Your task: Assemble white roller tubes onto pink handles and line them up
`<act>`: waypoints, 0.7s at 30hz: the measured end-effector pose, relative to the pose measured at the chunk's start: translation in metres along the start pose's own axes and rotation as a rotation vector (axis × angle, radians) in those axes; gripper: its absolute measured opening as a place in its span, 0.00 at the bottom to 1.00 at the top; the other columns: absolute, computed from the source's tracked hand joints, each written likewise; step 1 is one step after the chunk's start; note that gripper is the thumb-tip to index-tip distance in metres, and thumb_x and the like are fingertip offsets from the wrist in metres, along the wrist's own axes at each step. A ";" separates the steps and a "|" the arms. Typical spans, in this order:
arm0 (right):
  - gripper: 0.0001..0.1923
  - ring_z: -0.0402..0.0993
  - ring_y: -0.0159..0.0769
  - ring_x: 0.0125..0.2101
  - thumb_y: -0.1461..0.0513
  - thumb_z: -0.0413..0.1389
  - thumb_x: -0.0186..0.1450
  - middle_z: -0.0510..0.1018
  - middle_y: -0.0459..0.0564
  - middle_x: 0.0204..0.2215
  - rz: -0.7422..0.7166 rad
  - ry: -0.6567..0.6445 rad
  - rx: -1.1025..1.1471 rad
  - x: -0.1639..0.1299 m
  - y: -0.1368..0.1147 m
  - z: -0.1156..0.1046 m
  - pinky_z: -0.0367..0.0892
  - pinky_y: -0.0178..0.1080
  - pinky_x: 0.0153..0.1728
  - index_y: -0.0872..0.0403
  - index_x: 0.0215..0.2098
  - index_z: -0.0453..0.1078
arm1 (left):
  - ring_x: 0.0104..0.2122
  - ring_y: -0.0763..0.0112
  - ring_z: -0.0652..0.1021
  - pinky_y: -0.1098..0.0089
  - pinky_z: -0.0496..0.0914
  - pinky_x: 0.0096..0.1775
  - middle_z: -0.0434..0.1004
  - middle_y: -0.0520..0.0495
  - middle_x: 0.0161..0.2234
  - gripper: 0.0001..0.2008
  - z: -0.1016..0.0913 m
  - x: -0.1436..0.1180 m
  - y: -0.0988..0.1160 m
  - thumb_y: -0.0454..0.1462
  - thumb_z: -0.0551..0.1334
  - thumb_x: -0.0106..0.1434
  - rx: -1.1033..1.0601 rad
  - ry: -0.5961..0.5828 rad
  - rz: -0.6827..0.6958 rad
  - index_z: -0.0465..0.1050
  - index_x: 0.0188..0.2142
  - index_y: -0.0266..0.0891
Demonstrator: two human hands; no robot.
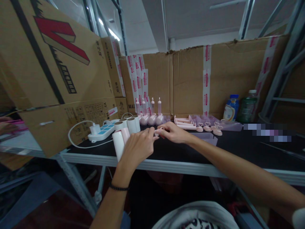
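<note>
Basically, your left hand (140, 145) and right hand (175, 133) meet over the black table (170, 155), fingertips pinched narrow on a small pale-pink part (156, 132), which sits at your left hand's 2 o'clock and your right's 9, both touching, so neither is nearer; its long axis is too small to tell. A tilted white-and-pink cylinder (118, 144) is at your left hand's 9 o'clock, grip on it unclear, with upright pink pieces (152, 119) at 12 from the part and heart-topped pieces (207, 127) around 2–3.
</note>
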State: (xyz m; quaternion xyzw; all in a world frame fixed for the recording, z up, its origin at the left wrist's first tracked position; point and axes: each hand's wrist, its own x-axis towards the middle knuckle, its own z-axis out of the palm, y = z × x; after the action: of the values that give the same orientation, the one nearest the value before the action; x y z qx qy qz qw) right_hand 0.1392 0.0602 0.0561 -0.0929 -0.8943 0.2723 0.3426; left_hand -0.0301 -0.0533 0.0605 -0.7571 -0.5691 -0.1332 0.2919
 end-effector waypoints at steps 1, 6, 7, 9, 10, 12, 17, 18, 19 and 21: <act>0.28 0.56 0.28 0.22 0.44 0.52 0.71 0.61 0.41 0.19 0.003 0.012 0.025 0.001 0.000 0.001 0.52 0.35 0.26 0.55 0.23 0.64 | 0.41 0.55 0.82 0.63 0.66 0.32 0.81 0.41 0.40 0.08 0.000 0.000 0.000 0.39 0.52 0.75 0.004 0.003 -0.002 0.67 0.46 0.39; 0.31 0.50 0.25 0.18 0.39 0.52 0.69 0.57 0.38 0.15 0.098 0.051 0.232 0.003 0.002 0.009 0.46 0.34 0.20 0.53 0.21 0.59 | 0.42 0.55 0.82 0.63 0.66 0.32 0.81 0.42 0.39 0.09 -0.002 0.001 0.001 0.39 0.52 0.75 0.023 0.025 -0.023 0.67 0.47 0.39; 0.31 0.49 0.25 0.17 0.39 0.53 0.69 0.56 0.38 0.15 0.123 0.051 0.275 0.003 0.002 0.010 0.45 0.34 0.19 0.52 0.21 0.58 | 0.42 0.55 0.82 0.63 0.66 0.33 0.81 0.42 0.39 0.09 -0.002 0.001 0.001 0.39 0.52 0.75 0.025 0.028 -0.025 0.67 0.48 0.39; 0.31 0.49 0.24 0.16 0.39 0.54 0.68 0.55 0.37 0.15 0.152 0.048 0.339 0.003 0.002 0.012 0.44 0.33 0.18 0.52 0.21 0.57 | 0.42 0.56 0.82 0.63 0.67 0.33 0.81 0.42 0.38 0.09 -0.002 0.002 0.000 0.39 0.52 0.75 0.026 0.031 -0.029 0.67 0.48 0.39; 0.30 0.49 0.24 0.16 0.39 0.54 0.68 0.55 0.37 0.15 0.155 0.048 0.358 0.003 0.002 0.012 0.43 0.33 0.18 0.52 0.21 0.57 | 0.42 0.55 0.82 0.63 0.67 0.33 0.81 0.42 0.38 0.09 -0.002 0.002 0.000 0.39 0.52 0.75 0.025 0.032 -0.030 0.67 0.48 0.39; 0.30 0.50 0.24 0.16 0.40 0.55 0.68 0.56 0.37 0.15 0.146 0.051 0.369 0.003 0.001 0.012 0.43 0.33 0.17 0.53 0.22 0.58 | 0.41 0.55 0.83 0.63 0.67 0.32 0.81 0.42 0.38 0.09 -0.001 0.003 -0.001 0.39 0.52 0.75 0.021 0.038 -0.033 0.68 0.48 0.39; 0.30 0.50 0.24 0.16 0.40 0.54 0.69 0.56 0.37 0.14 0.126 0.059 0.344 0.005 -0.001 0.010 0.44 0.33 0.18 0.53 0.21 0.58 | 0.41 0.54 0.83 0.63 0.68 0.33 0.82 0.41 0.38 0.10 0.003 0.004 -0.005 0.39 0.53 0.74 0.011 0.052 -0.038 0.68 0.49 0.38; 0.30 0.50 0.24 0.16 0.40 0.53 0.69 0.56 0.37 0.14 0.124 0.062 0.338 0.006 -0.002 0.009 0.44 0.33 0.19 0.53 0.21 0.58 | 0.41 0.54 0.83 0.63 0.67 0.33 0.82 0.41 0.38 0.11 0.003 0.005 -0.005 0.39 0.53 0.74 0.012 0.058 -0.040 0.68 0.50 0.38; 0.31 0.50 0.24 0.16 0.40 0.53 0.69 0.56 0.37 0.14 0.120 0.064 0.331 0.006 -0.004 0.009 0.45 0.33 0.19 0.53 0.21 0.58 | 0.40 0.54 0.83 0.63 0.67 0.32 0.82 0.41 0.38 0.11 0.003 0.005 -0.006 0.39 0.52 0.74 0.016 0.065 -0.041 0.68 0.50 0.38; 0.31 0.51 0.25 0.17 0.40 0.52 0.70 0.57 0.37 0.15 0.101 0.066 0.308 0.008 -0.007 0.007 0.46 0.34 0.20 0.53 0.21 0.58 | 0.39 0.54 0.83 0.63 0.66 0.31 0.82 0.41 0.38 0.11 0.003 0.005 -0.007 0.39 0.52 0.74 0.030 0.073 -0.047 0.68 0.50 0.38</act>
State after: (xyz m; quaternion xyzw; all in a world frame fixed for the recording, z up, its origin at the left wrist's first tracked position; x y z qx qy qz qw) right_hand 0.1290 0.0543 0.0594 -0.0929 -0.8246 0.4197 0.3678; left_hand -0.0360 -0.0463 0.0625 -0.7336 -0.5777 -0.1591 0.3208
